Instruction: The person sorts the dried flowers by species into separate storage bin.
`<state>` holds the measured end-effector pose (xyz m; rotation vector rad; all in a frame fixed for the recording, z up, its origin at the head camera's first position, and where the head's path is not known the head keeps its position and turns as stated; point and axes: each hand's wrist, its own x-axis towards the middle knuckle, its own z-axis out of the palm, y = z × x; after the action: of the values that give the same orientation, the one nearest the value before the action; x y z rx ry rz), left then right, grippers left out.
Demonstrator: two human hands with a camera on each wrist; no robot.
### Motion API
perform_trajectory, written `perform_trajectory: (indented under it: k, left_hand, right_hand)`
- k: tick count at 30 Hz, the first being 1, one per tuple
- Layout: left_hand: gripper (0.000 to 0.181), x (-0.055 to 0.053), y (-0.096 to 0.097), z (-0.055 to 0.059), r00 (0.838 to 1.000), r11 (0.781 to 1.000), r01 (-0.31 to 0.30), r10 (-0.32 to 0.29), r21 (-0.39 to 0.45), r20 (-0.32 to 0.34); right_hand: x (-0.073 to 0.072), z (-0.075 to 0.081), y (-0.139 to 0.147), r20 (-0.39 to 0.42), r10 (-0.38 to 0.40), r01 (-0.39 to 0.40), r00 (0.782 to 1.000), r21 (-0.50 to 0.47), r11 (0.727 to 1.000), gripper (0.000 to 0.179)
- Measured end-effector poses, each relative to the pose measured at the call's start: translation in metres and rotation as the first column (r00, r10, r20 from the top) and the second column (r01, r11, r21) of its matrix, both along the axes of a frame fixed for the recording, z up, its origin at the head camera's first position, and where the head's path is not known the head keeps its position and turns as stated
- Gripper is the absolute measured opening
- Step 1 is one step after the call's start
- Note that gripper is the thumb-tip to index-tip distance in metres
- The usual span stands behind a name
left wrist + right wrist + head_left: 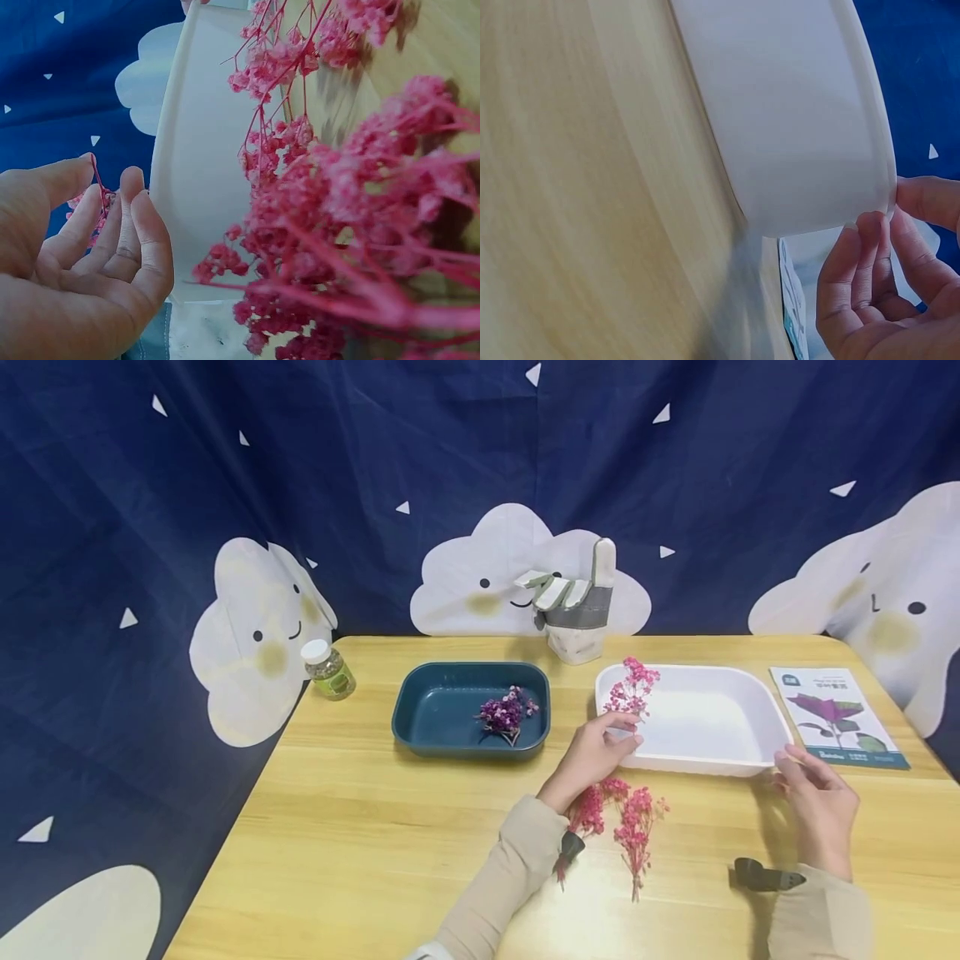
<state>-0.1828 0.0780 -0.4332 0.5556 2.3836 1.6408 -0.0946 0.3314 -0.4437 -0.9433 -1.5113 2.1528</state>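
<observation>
- Navy cloth [450,452], printed with clouds, is hung behind the worktop [337,835], on which the white tray [697,766] is set.
- With the left hand [592,756], a pink sprig [633,681] is pinched by its stem between thumb and finger, blossoms at the white tray's left end; whether they touch it cannot be told.
- With the right hand [817,797], the white tray's near right corner is pinched, apparently to steady it.
- More sprigs [637,818] are laid in front of the white tray.
- Purple flowers [501,714] are held in the teal tray [442,718], left of the white tray; a jar [330,672] is placed farther left, a glove [577,610] behind its left corner, a leaflet [840,718] just right.
- Placing the sprig in the white tray is judged to be in hand; a lowered stem and a loosened pinch seem called for.
</observation>
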Motion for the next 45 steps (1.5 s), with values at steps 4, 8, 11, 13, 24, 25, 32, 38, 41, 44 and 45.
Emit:
perform_trajectory:
  k: [4, 8, 11, 13, 24, 25, 32, 38, 41, 44, 45]
  left_hand:
    - [0.027, -0.004, 0.002, 0.001, 1.0, 1.0, 0.011, -0.011, -0.009, -0.005]
    - [0.028, -0.007, 0.005, 0.0, 1.0, 1.0, 0.01, -0.011, -0.021, -0.004]
    - [0.027, -0.008, 0.006, -0.001, 1.0, 0.999, 0.011, -0.012, -0.033, -0.02]
    - [0.027, -0.008, 0.006, -0.002, 0.999, 0.999, 0.015, -0.016, -0.036, -0.03]
    - [0.03, -0.006, 0.006, -0.006, 0.999, 0.999, 0.006, -0.008, -0.049, -0.035]
    - [0.03, -0.005, 0.006, -0.006, 0.999, 0.999, 0.005, -0.007, -0.049, -0.034]
    - [0.03, -0.002, 0.002, -0.005, 0.999, 0.998, 0.01, -0.012, -0.055, -0.032]
    - [0.03, 0.002, -0.013, 0.001, 0.999, 0.998, 0.024, -0.025, -0.05, -0.032]
    - [0.03, 0.009, -0.029, 0.006, 0.999, 0.998, 0.036, -0.037, -0.06, -0.025]
    - [0.031, 0.019, -0.046, 0.009, 0.999, 0.998, 0.046, -0.046, -0.053, 0.001]
    - [0.03, 0.023, -0.052, 0.009, 0.999, 0.998, 0.045, -0.045, -0.05, 0.005]
  right_hand:
    - [0.001, -0.002, -0.001, -0.012, 0.006, -0.005, 1.0, 0.007, 1.0, 0.017]
    - [0.001, -0.003, -0.002, -0.025, 0.001, -0.001, 1.0, -0.004, 1.0, 0.016]
    - [0.0, -0.003, -0.002, -0.005, -0.004, 0.004, 1.0, -0.006, 1.0, 0.017]
    - [0.0, -0.004, -0.002, 0.018, -0.009, 0.009, 1.0, -0.003, 1.0, 0.018]
    - [-0.001, -0.006, -0.001, -0.001, -0.009, 0.009, 1.0, -0.015, 1.0, 0.017]
    - [0.0, -0.006, -0.001, -0.006, -0.01, 0.01, 1.0, -0.016, 1.0, 0.017]
    - [-0.001, -0.003, -0.002, 0.025, -0.014, 0.014, 1.0, -0.026, 1.0, 0.019]
    - [-0.002, -0.002, -0.003, 0.069, 0.008, -0.007, 0.998, -0.006, 1.0, 0.02]
    - [-0.002, -0.003, -0.003, 0.054, 0.02, -0.02, 0.998, -0.004, 1.0, 0.02]
    - [-0.002, -0.001, -0.002, 0.034, 0.03, -0.03, 0.999, 0.007, 1.0, 0.019]
    - [-0.003, 0.0, -0.002, 0.026, 0.031, -0.031, 0.999, 0.008, 0.999, 0.019]
